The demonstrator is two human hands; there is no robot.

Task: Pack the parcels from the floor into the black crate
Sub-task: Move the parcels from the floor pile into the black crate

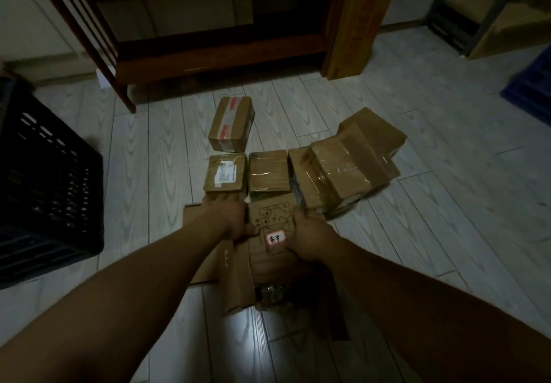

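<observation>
Both your hands clamp one cardboard parcel [269, 233]: left hand [235, 221] wrapped over its left edge, right hand [310, 241] curled round its right edge, fingers pressed in, so the load is shared from both sides. Looks like the pick-up step, judged from the grip; whether it's off the floor yet, can't tell. Printed line drawing and a small white sticker [275, 239] on the top face, between your hands. Under it, flat cardboard sheets [208, 263], creased.

Beyond the grip: four more taped brown boxes, matte card, glossy tape; the farthest box [232, 123] has red-white tape, the big one [351, 165] right of the grip sits tilted. Black crate [44, 179] stands well left of your left hand, lattice plastic walls. Pale wood-grain floor [447, 203].
</observation>
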